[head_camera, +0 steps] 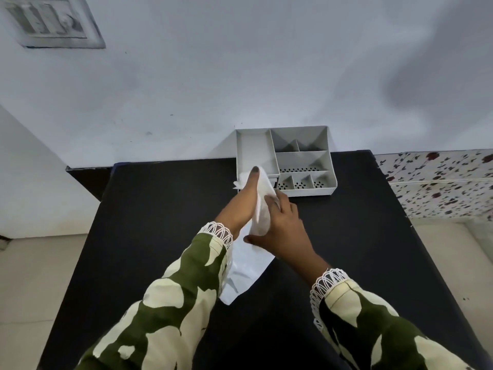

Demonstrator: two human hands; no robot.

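Note:
My left hand (244,201) reaches forward over the black table (149,222) with a finger held straight. A white cloth (262,206) lies draped along that hand, and crumpled edges of it show on both sides near the fingertip. My right hand (284,232) grips the cloth's lower part from the right, fingers curled over it and thumb under it. Both hands hover just in front of a grey compartment organizer (329,180), and the left fingertip is over its near-left corner.
A white sheet or bag (244,273) lies flat on the table under my wrists. The organizer stands against the pale wall (240,76) at the table's back edge. A floral-patterned surface (437,182) is at the right, and pale floor (34,276) at the left.

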